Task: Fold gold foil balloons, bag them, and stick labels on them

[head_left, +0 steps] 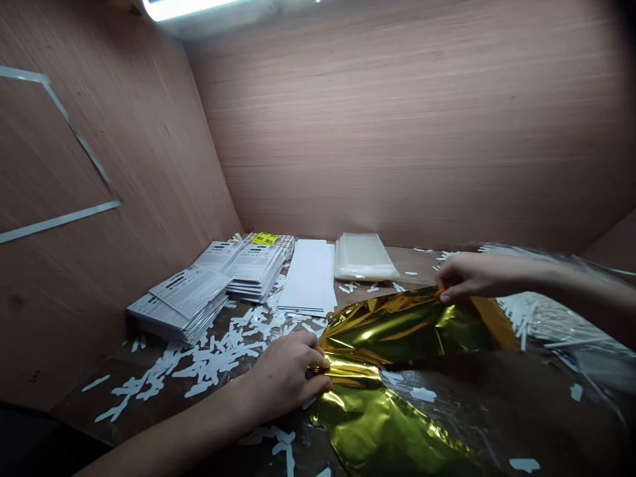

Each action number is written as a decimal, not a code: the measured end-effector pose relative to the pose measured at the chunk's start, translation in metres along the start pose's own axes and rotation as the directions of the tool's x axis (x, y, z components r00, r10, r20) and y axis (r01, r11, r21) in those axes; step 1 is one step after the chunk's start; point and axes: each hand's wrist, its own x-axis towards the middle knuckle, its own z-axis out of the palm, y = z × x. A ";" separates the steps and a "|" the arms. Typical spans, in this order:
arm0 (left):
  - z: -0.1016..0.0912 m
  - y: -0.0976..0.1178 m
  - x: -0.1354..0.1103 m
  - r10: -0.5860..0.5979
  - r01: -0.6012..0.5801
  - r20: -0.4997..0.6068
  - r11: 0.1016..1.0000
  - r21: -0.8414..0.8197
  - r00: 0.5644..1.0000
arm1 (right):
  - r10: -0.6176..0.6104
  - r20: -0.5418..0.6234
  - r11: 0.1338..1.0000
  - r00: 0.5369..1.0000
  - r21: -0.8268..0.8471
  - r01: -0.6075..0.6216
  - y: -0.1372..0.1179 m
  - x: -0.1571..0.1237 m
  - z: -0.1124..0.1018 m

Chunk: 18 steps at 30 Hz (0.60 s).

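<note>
A crinkled sheet of shiny gold foil (397, 331) lies across the brown work surface in front of me, partly folded over. My left hand (285, 374) pinches the foil's left edge near a fold, fingers closed on it. My right hand (472, 277) grips the foil's far upper edge between fingers and thumb, lifting it a little. Both forearms reach in from the near side.
Stacks of printed grey cards (186, 305) (253, 265) sit at the left, one topped by a yellow label (265, 239). White strips (309, 275) and clear bags (362, 257) lie behind. White paper scraps (213, 358) litter the surface. A pile of white sticks (541, 318) lies at right. Wooden walls enclose three sides.
</note>
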 end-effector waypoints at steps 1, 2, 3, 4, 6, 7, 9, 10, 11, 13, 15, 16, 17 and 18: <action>0.001 0.001 0.000 0.002 -0.002 -0.009 1.000 -0.003 1.000 | 0.026 -0.032 0.997 0.999 -0.071 -0.028 0.001 0.007 0.003; 0.001 0.003 0.001 -0.001 0.000 -0.016 1.000 -0.006 1.000 | 0.047 -0.058 0.989 0.997 -0.135 -0.055 0.002 0.014 0.007; 0.002 0.005 0.000 -0.006 0.006 -0.021 1.000 -0.009 1.000 | 0.059 -0.068 0.982 0.996 -0.178 -0.070 0.002 0.021 0.013; 0.002 0.008 0.000 -0.013 0.013 -0.021 1.000 -0.010 1.000 | 0.065 -0.073 0.976 0.995 -0.204 -0.079 0.002 0.027 0.019; 0.001 0.012 -0.002 -0.026 0.026 -0.021 1.000 -0.007 0.999 | 0.065 -0.106 0.967 0.992 -0.239 -0.089 -0.002 0.032 0.031; 0.001 0.014 -0.003 -0.027 0.027 -0.023 1.000 -0.006 0.999 | 0.062 -0.129 0.962 0.990 -0.257 -0.093 -0.009 0.030 0.038; -0.001 0.016 -0.007 -0.009 0.009 -0.021 1.000 -0.012 1.000 | 0.018 -0.218 0.958 0.976 -0.275 -0.079 -0.034 0.019 0.055; -0.001 0.016 -0.008 0.009 -0.010 -0.016 1.000 -0.019 1.000 | -0.022 -0.251 0.959 0.968 -0.277 -0.050 -0.053 0.011 0.066; -0.002 0.015 -0.010 0.031 -0.032 -0.010 0.999 -0.027 0.999 | -0.111 -0.358 0.964 0.927 -0.265 0.013 -0.075 0.001 0.079; -0.003 0.013 -0.013 0.079 -0.079 -0.001 0.996 -0.045 0.997 | -0.276 -0.458 0.954 0.845 -0.241 0.181 -0.122 -0.017 0.108; -0.005 0.011 -0.021 0.115 -0.115 -0.002 0.991 -0.075 0.993 | -0.462 -0.378 0.886 0.802 -0.248 0.393 -0.157 -0.030 0.135; -0.007 0.010 -0.028 0.122 -0.123 -0.011 0.988 -0.096 0.992 | -0.503 -0.343 0.863 0.793 -0.247 0.441 -0.166 -0.034 0.147; -0.011 0.008 -0.038 0.124 -0.128 -0.036 0.984 -0.122 0.992 | -0.541 -0.337 0.840 0.770 -0.249 0.481 -0.167 -0.036 0.157; -0.016 0.007 -0.052 0.117 -0.128 -0.086 0.980 -0.149 0.989 | -0.549 -0.349 0.836 0.760 -0.235 0.496 -0.163 -0.035 0.166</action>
